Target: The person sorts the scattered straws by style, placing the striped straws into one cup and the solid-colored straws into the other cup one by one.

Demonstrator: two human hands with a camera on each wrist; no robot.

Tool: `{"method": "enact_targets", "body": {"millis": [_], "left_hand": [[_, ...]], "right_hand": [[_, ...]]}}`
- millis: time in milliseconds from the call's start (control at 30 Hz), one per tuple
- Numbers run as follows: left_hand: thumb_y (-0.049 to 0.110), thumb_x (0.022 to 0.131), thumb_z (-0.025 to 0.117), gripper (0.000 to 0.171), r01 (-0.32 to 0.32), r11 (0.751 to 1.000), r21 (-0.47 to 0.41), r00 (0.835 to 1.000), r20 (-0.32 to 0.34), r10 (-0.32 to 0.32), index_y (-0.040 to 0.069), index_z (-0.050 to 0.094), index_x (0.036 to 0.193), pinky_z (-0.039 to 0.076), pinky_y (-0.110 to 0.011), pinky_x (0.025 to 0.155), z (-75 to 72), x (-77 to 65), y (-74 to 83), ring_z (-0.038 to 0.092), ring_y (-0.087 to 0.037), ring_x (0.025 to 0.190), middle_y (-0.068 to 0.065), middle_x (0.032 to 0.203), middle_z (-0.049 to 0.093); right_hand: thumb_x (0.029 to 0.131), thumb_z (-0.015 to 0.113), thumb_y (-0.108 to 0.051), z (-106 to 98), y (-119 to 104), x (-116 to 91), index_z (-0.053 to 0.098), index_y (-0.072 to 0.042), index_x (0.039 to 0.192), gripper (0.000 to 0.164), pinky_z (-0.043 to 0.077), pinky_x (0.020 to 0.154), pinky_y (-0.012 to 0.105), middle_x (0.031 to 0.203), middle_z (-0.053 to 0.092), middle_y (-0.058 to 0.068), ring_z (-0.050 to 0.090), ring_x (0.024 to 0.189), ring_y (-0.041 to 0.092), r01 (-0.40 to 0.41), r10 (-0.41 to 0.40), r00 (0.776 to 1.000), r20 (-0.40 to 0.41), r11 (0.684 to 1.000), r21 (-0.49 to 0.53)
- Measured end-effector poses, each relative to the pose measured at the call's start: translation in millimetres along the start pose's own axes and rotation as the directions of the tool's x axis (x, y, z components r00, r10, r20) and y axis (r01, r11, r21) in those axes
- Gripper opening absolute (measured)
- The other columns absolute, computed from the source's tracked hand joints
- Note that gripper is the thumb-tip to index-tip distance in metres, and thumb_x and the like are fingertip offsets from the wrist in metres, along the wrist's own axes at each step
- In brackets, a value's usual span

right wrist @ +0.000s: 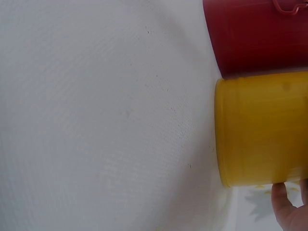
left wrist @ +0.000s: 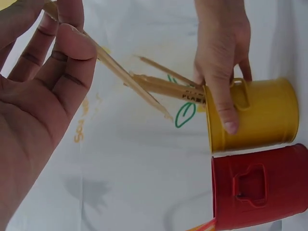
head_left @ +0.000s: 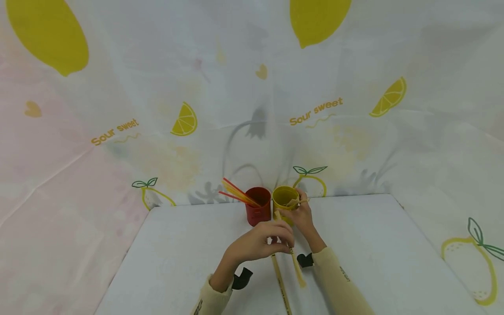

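My left hand (head_left: 263,239) pinches a slim pale wooden stick (left wrist: 130,79) between thumb and fingers, in front of the two cups. The stick slants, and its far end points toward the yellow cup (left wrist: 269,115). My right hand (head_left: 302,215) grips that cup at its side, thumb on the near face and fingers behind. Several wooden sticks (left wrist: 166,88) with dark lettering jut from the cup's mouth. Touching or nearly touching it stands a red cup (head_left: 258,214) with a wire handle. Red and yellow thin sticks (head_left: 238,194) lean out of it to the left.
Another lettered wooden stick (head_left: 280,282) appears below my left hand, toward the front of the white table (head_left: 177,258). A lemon-printed cloth (head_left: 236,109) rises right behind the cups. Black pieces (head_left: 242,278) show at both wrists.
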State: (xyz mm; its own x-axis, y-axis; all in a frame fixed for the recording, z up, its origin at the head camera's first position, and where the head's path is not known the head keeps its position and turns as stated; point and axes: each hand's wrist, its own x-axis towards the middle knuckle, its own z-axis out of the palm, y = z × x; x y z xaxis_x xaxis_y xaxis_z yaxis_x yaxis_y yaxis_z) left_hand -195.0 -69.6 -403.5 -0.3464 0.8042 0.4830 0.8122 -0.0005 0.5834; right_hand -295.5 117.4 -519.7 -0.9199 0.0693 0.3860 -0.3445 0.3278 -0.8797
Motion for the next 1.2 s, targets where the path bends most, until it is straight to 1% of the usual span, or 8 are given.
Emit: {"method": "enact_targets", "body": {"millis": [267,467,600,733,833,933,1067,1200], "left_hand": [[-0.009,0.084,0.072,0.023,-0.036,0.995,-0.088,0.984,-0.176,0.020,0.007,0.065,0.099,0.056,-0.034,0.069,-11.2,6.2,-12.6,0.059,-0.016,0.094,-0.008,0.103,0.063],[-0.022,0.083,0.063,0.027,-0.043,0.988,-0.151,0.956,-0.294,-0.004,-0.002,0.060,0.101,0.056,-0.041,0.063,-21.4,15.8,-0.9,0.057,-0.023,0.084,-0.017,0.102,0.057],[-0.023,0.086,0.057,0.023,-0.012,0.985,-0.170,0.919,-0.390,-0.056,-0.007,0.056,0.104,0.056,-0.040,0.063,-23.2,20.2,-4.3,0.061,-0.028,0.082,-0.021,0.102,0.056],[-0.018,0.090,0.057,0.020,0.049,0.972,-0.228,0.865,-0.477,-0.155,-0.007,0.056,0.106,0.057,-0.038,0.065,-17.9,18.7,-28.1,0.066,-0.033,0.086,-0.024,0.104,0.057],[-0.011,0.093,0.058,0.017,0.103,0.958,-0.266,0.830,-0.507,-0.230,-0.001,0.058,0.107,0.057,-0.033,0.065,-13.4,17.1,-44.1,0.067,-0.032,0.086,-0.018,0.104,0.060],[-0.009,0.094,0.059,0.016,0.141,0.946,-0.292,0.807,-0.520,-0.280,-0.001,0.057,0.107,0.056,-0.032,0.064,-10.5,19.0,-51.6,0.068,-0.035,0.086,-0.018,0.101,0.062],[-0.002,0.094,0.063,0.013,0.181,0.938,-0.296,0.787,-0.528,-0.319,-0.001,0.057,0.106,0.055,-0.031,0.059,-7.0,22.3,-58.5,0.066,-0.036,0.077,-0.023,0.097,0.065],[0.006,0.095,0.066,0.010,0.256,0.931,-0.259,0.771,-0.526,-0.359,0.006,0.060,0.103,0.055,-0.032,0.055,-3.2,24.5,-63.5,0.062,-0.035,0.068,-0.013,0.096,0.065]], "right_hand": [[0.080,0.081,-0.011,-3.0,-1.9,-2.7,0.034,-0.001,0.146,0.081,0.043,0.095,0.055,0.131,0.053,0.023,0.053,0.117,0.039,-0.044,0.044,0.999,0.023,0.999,0.002],[0.078,0.084,-0.008,-2.4,-0.8,-2.5,0.034,0.001,0.144,0.083,0.043,0.097,0.051,0.129,0.052,0.023,0.052,0.116,0.036,0.007,-0.007,1.000,0.029,1.000,0.025],[0.076,0.084,-0.006,-1.2,0.1,-0.9,0.035,0.003,0.143,0.083,0.043,0.097,0.053,0.129,0.053,0.024,0.053,0.115,0.037,0.027,-0.027,1.000,0.009,0.999,0.027],[0.074,0.087,-0.007,0.3,-0.5,-0.3,0.034,0.003,0.143,0.087,0.043,0.098,0.052,0.130,0.051,0.024,0.052,0.117,0.037,0.016,-0.016,1.000,0.007,0.999,0.032],[0.072,0.089,-0.008,0.6,-1.8,-0.9,0.034,0.001,0.143,0.091,0.041,0.100,0.051,0.132,0.049,0.022,0.051,0.119,0.035,-0.008,0.008,1.000,0.015,0.999,0.034],[0.071,0.090,-0.011,0.1,-3.2,-1.0,0.034,0.000,0.144,0.092,0.041,0.101,0.050,0.133,0.049,0.022,0.051,0.119,0.034,-0.023,0.022,1.000,0.013,0.999,0.027],[0.071,0.090,-0.013,0.1,-3.0,-0.5,0.034,-0.001,0.144,0.092,0.042,0.101,0.050,0.133,0.049,0.021,0.052,0.119,0.034,-0.031,0.031,0.999,0.013,0.999,0.016],[0.073,0.089,-0.016,0.2,-2.9,-0.1,0.034,-0.003,0.145,0.091,0.041,0.102,0.050,0.135,0.048,0.020,0.051,0.121,0.033,-0.067,0.067,0.998,0.023,0.998,0.000]]}}
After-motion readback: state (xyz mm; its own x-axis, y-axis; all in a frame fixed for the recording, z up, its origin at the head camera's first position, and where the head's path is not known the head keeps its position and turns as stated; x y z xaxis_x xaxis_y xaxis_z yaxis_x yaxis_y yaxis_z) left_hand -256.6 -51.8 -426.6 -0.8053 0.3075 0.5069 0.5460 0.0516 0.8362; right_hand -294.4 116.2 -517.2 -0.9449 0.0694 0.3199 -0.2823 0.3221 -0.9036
